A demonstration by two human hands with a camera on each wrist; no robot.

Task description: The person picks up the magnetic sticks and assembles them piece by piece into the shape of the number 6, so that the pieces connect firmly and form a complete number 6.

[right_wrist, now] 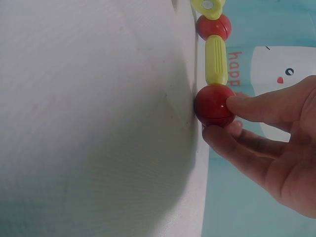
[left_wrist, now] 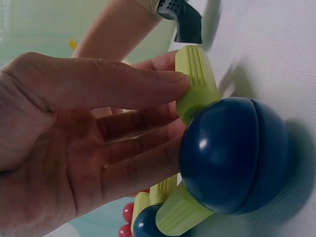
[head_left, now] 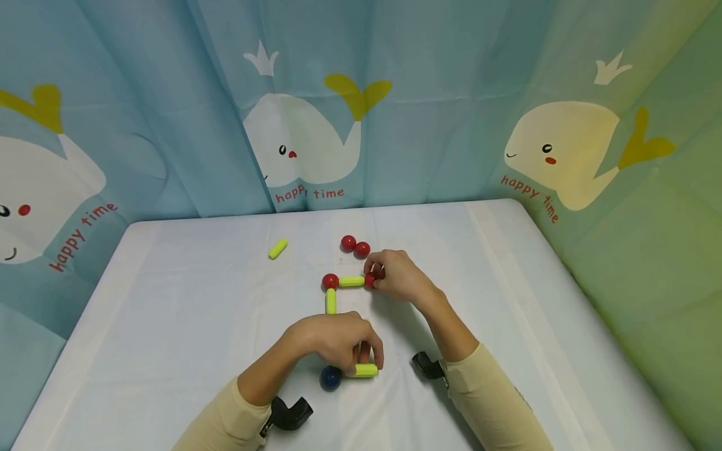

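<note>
My left hand (head_left: 338, 341) pinches a yellow-green rod (head_left: 366, 370) whose end meets a dark blue ball (head_left: 330, 378). In the left wrist view, a second rod (left_wrist: 182, 212) joins this blue ball (left_wrist: 232, 155) from the other side, and another blue ball (left_wrist: 148, 222) lies beyond. My right hand (head_left: 399, 275) holds a red ball (right_wrist: 215, 105) between thumb and fingers, at the end of a horizontal rod (head_left: 352, 282). That rod's left end meets another red ball (head_left: 330, 281), from which a rod (head_left: 331, 301) runs down until my left hand covers it.
Two red balls (head_left: 348, 243) touch each other behind the joined pieces. A loose yellow-green rod (head_left: 278, 248) lies to their left on the white table (head_left: 197, 300). Black curved pieces (head_left: 291, 414) are at both wrists. A whale-print curtain (head_left: 440, 125) hangs behind.
</note>
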